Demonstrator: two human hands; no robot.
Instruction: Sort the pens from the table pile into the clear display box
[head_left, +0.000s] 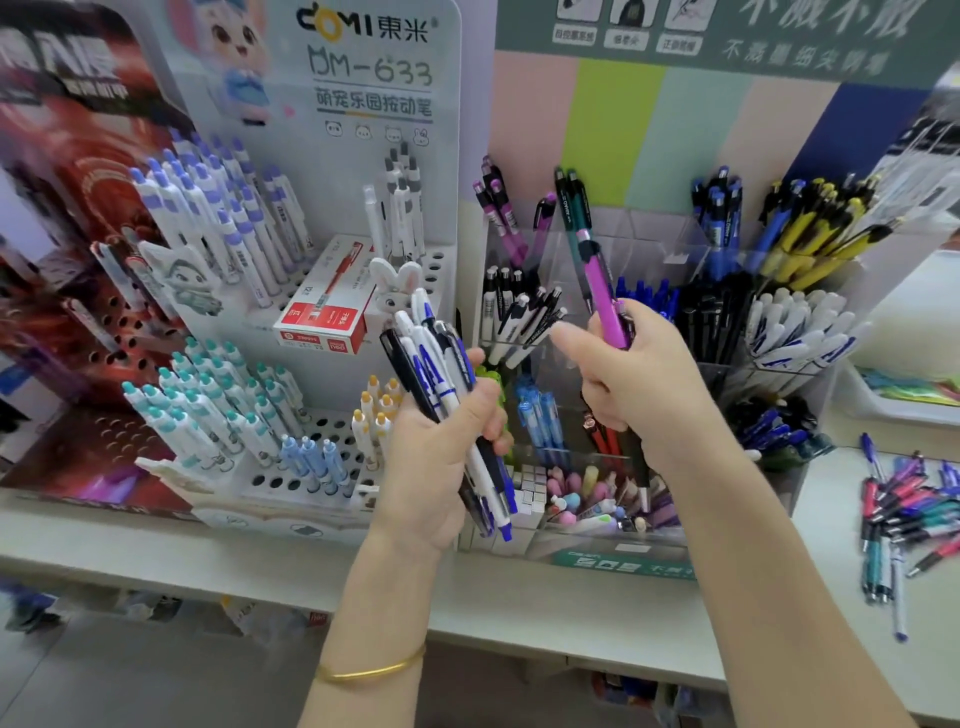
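Two hands are up in front of the box, both loaded.

- Far left: white peg stand (322, 218) with its own stock and a red carton (332, 312) on it. Not part of this job.
- Left hand (441, 447): fingers wrapped tight round a bundle of pens (436, 364) with white, blue and black barrels. The bundle is near upright, tops fanned up-left, tips sticking out below the palm.
- Clear display box (670, 234): sits on the counter (571, 613) just behind both hands. Compartments are sorted by colour, and the matching purple pens (498, 208) stand in the back-left one.
- Right hand (644, 379): fingers clamped on one purple pen (605, 296), thumb stretched out toward the left. The pen's long axis is near vertical, top leaning slightly left. Dark barrels show under the palm; can't tell whether they're held or in the box.
- Far right: the pile (904, 514) lies loose on the counter, well apart from both hands, with plenty left.

My read is that the purple pen goes next. Its slot lies up and left of the right hand, which is the nearer hand. The pen is already close to slot orientation, so it's a short carry and a drop, tip down. The risk is snagging the pens leaning out of the front-left compartment.
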